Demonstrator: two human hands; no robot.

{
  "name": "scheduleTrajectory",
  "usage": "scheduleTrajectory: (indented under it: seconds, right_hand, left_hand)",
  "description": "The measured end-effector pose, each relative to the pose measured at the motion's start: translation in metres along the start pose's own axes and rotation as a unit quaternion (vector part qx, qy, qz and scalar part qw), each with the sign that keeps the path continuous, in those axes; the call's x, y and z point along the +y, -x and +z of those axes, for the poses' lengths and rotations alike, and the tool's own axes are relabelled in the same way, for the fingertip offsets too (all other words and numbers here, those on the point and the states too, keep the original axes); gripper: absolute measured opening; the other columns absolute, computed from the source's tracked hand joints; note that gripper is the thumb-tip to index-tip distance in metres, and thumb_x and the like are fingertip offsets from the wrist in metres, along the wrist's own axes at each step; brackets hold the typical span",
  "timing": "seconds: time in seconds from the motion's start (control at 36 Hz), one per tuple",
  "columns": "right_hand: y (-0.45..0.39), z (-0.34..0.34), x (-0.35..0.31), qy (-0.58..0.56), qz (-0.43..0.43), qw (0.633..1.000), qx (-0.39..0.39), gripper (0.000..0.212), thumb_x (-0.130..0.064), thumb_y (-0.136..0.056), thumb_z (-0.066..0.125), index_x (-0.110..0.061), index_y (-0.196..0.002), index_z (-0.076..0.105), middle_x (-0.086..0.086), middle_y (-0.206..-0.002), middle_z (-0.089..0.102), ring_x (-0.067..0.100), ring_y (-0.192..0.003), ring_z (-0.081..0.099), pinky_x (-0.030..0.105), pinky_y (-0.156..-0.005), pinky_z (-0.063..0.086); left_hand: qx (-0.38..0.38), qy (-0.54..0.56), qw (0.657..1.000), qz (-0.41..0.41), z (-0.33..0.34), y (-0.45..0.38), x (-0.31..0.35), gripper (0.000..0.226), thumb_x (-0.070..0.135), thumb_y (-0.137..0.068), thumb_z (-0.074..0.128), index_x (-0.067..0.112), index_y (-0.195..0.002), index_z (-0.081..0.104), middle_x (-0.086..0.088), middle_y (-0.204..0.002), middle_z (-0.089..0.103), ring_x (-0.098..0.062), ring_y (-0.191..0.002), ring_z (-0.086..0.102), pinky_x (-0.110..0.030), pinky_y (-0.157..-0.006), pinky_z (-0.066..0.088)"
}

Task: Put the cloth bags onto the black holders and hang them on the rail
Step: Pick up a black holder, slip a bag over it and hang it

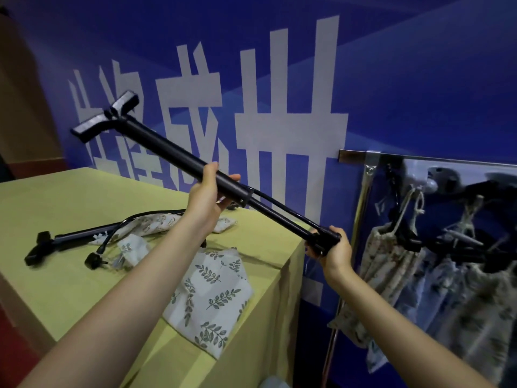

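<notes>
I hold a long black holder (170,152) slantwise in the air above the table, its T-shaped end up at the left. My left hand (207,191) grips its thick tube near the middle. My right hand (334,249) grips its thin lower end at the table's right corner. A leaf-print cloth bag (212,298) lies flat on the yellow table (70,208). A second black holder (67,239) lies at the left of the table beside another patterned bag (156,224). The metal rail (419,159) on the right carries several bagged holders (391,256).
A blue wall with large white characters (279,107) stands right behind the table and rail. A chrome upright (361,208) supports the rail next to the table's right edge. A small black knob on a cable (93,260) lies on the table.
</notes>
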State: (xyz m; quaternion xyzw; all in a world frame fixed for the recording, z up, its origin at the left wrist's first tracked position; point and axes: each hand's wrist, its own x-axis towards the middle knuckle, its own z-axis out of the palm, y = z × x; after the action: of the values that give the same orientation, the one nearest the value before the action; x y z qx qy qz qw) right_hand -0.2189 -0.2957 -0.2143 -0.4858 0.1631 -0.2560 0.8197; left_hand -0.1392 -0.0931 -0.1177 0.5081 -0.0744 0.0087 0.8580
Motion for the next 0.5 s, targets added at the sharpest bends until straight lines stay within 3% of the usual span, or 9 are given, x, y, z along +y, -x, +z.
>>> scheduleTrajectory:
  seconds: [0.11,0.19,0.31,0.5]
  right_hand:
    - [0.005,0.001,0.003,0.013,0.016,1.000,0.002,0.026,-0.016,-0.104,0.031,-0.008,-0.094,0.054,0.013,-0.075,0.060,0.015,-0.043,0.060,0.024,-0.042,0.047]
    - [0.010,0.005,0.002,0.005,0.031,1.000,0.002,0.029,-0.016,-0.103,0.032,-0.011,-0.086,0.054,0.010,-0.073,0.059,0.018,-0.049,0.059,0.032,-0.053,0.047]
    - [0.014,0.012,0.000,-0.005,0.035,0.999,0.007,0.032,-0.016,-0.102,0.030,-0.009,-0.082,0.053,0.011,-0.070,0.056,0.016,-0.041,0.056,0.032,-0.055,0.045]
    - [0.018,0.015,0.000,0.020,0.023,1.000,0.009,0.033,-0.016,-0.101,0.031,-0.008,-0.082,0.056,0.010,-0.064,0.060,0.017,-0.043,0.057,0.028,-0.050,0.047]
  left_hand:
    - [-0.039,-0.052,0.998,0.012,0.013,0.008,-0.004,0.017,0.033,-0.097,0.052,0.016,-0.095,0.051,-0.007,-0.089,0.075,-0.022,-0.092,0.071,-0.044,-0.094,0.053]
    - [-0.058,-0.072,0.996,0.020,0.024,0.016,-0.008,0.017,0.032,-0.097,0.052,0.015,-0.093,0.051,-0.008,-0.086,0.075,-0.022,-0.092,0.071,-0.038,-0.085,0.056]
    - [-0.065,-0.094,0.993,0.025,0.035,0.030,-0.016,0.017,0.030,-0.097,0.052,0.014,-0.091,0.052,-0.007,-0.084,0.075,-0.019,-0.087,0.072,-0.030,-0.076,0.057]
    - [-0.040,-0.157,0.986,0.029,0.049,0.044,-0.041,0.027,0.040,-0.092,0.056,0.013,-0.090,0.060,-0.010,-0.097,0.068,-0.025,-0.098,0.066,-0.044,-0.095,0.052]
